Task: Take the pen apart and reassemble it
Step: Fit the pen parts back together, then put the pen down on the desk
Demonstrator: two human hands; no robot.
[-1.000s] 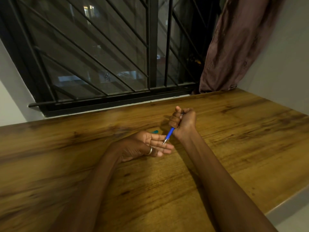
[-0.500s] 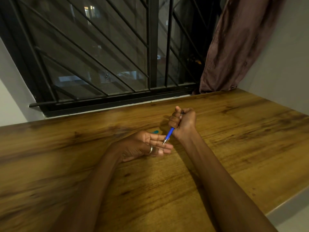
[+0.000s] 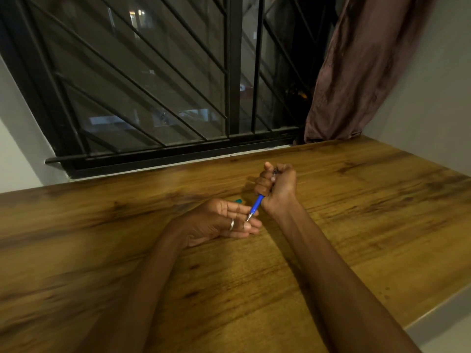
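Note:
My right hand [image 3: 277, 184] is curled in a fist around the upper part of a blue pen [image 3: 256, 205], which slants down and to the left. The pen's metal tip rests against the fingers of my left hand [image 3: 221, 220]. That hand lies palm up on the wooden table [image 3: 254, 289] with its fingers straight and a ring on one finger. The pen's top end is hidden inside my right fist. A small teal piece [image 3: 238, 200] lies on the table just behind my left fingers.
A barred window [image 3: 153, 85] runs along the table's far edge. A brown curtain [image 3: 356, 72] hangs at the back right corner beside a grey wall. The table's right edge [image 3: 433, 317] slants toward me.

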